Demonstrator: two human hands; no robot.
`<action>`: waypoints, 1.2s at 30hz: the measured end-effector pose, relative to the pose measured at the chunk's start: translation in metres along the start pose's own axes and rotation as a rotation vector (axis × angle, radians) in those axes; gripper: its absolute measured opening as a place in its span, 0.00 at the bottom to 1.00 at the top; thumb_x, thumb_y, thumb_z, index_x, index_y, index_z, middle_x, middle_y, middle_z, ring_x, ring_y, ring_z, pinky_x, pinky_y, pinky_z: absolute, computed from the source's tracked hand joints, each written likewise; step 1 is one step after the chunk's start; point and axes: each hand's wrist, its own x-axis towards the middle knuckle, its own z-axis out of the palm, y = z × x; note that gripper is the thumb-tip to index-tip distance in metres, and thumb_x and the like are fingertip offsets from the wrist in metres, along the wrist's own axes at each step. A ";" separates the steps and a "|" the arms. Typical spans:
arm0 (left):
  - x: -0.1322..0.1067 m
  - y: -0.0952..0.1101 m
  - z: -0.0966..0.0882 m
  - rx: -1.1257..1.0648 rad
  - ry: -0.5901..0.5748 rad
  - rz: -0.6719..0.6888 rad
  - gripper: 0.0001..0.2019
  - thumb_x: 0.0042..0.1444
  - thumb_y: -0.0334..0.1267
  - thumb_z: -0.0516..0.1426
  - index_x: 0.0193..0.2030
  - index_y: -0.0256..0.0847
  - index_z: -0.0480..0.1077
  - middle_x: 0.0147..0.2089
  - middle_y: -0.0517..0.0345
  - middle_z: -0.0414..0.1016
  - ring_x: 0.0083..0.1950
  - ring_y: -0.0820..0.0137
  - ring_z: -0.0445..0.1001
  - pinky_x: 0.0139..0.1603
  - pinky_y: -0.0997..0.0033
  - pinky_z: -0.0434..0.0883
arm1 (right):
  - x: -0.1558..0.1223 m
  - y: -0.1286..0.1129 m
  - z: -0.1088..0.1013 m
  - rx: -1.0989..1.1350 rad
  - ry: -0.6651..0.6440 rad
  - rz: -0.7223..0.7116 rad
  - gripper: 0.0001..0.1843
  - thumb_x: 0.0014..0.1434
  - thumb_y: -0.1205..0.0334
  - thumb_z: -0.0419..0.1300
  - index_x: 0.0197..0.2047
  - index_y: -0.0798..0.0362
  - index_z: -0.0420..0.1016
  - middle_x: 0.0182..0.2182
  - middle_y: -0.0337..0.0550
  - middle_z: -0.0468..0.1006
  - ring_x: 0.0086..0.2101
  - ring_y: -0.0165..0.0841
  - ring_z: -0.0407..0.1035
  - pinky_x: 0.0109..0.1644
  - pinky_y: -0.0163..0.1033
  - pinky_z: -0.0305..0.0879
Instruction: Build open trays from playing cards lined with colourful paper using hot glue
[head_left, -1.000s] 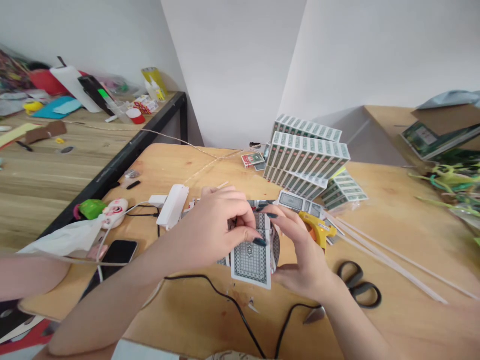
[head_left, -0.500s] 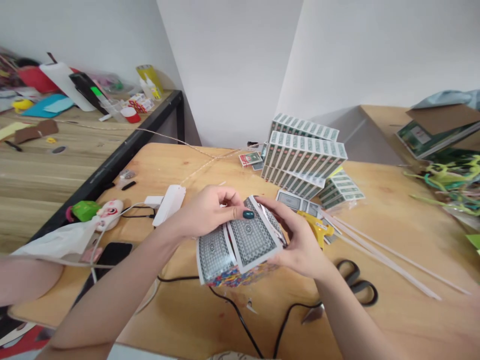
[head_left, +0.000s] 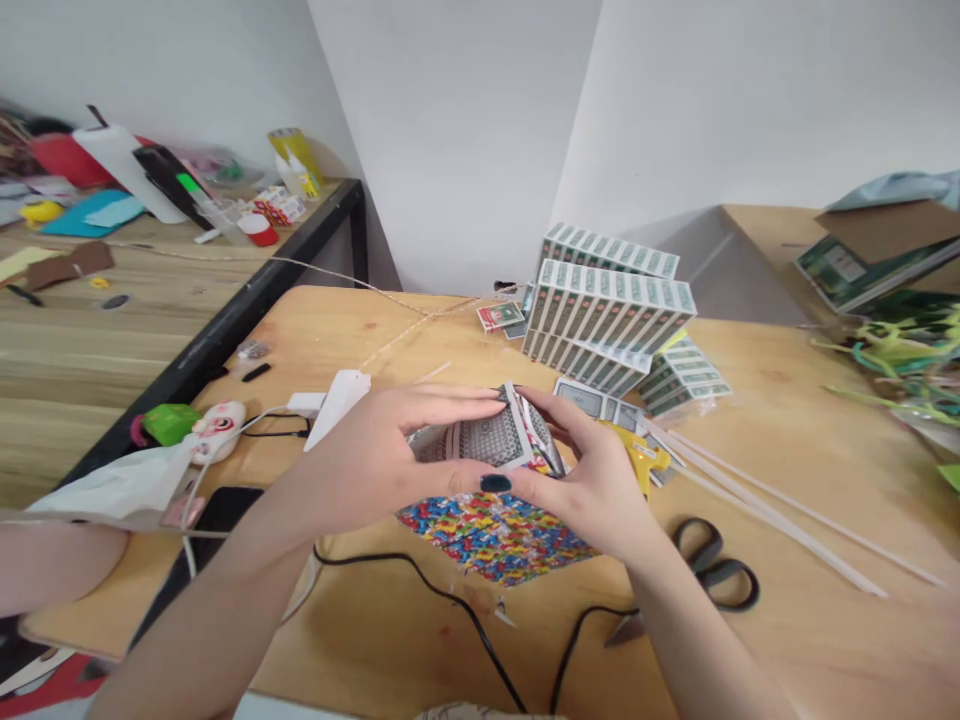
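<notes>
One playing-card piece (head_left: 499, 540) — grey patterned, white-bordered top, multicoloured side — is grasped between left hand (head_left: 367, 455) and right hand (head_left: 596, 480).

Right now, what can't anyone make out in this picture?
Head view:
- Playing cards: left side hidden by the left hand.
- Yellow glue gun: partly behind the right hand.
- Scissors: blades partly covered by the right forearm.
- Stacked card boxes: print too small.
- Cardboard box: cut off by the right edge.

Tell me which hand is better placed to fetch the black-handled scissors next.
Right hand, I'd judge: the scissors lie by its forearm, while the left hand is farther off. Both hands clasp the card-covered piece, so either would need freeing.
</notes>
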 end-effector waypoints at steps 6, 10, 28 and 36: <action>-0.007 0.008 0.005 0.096 0.072 0.027 0.23 0.49 0.42 0.62 0.54 0.50 0.70 0.53 0.62 0.76 0.53 0.63 0.74 0.54 0.65 0.71 | -0.005 -0.005 0.000 -0.005 -0.055 0.020 0.40 0.44 0.55 0.69 0.60 0.52 0.63 0.54 0.48 0.73 0.52 0.41 0.69 0.57 0.47 0.65; -0.012 0.002 0.012 0.090 0.131 0.115 0.20 0.53 0.39 0.58 0.55 0.50 0.69 0.54 0.62 0.75 0.53 0.67 0.75 0.53 0.70 0.72 | -0.005 -0.004 -0.001 -0.016 -0.071 -0.003 0.41 0.44 0.54 0.69 0.61 0.52 0.63 0.55 0.47 0.72 0.53 0.41 0.68 0.59 0.46 0.64; 0.018 -0.039 0.038 -0.135 0.084 -0.048 0.17 0.61 0.40 0.51 0.56 0.49 0.69 0.57 0.61 0.72 0.57 0.66 0.71 0.58 0.65 0.68 | 0.020 0.034 0.007 0.144 -0.197 0.194 0.27 0.53 0.50 0.62 0.55 0.50 0.70 0.46 0.42 0.78 0.46 0.40 0.72 0.53 0.46 0.66; 0.057 -0.077 0.075 -0.324 -0.065 -0.146 0.17 0.59 0.34 0.51 0.54 0.43 0.70 0.57 0.57 0.72 0.57 0.66 0.71 0.60 0.64 0.66 | 0.029 0.080 0.020 0.088 -0.036 0.335 0.22 0.57 0.51 0.55 0.51 0.55 0.74 0.45 0.45 0.79 0.46 0.40 0.72 0.52 0.46 0.65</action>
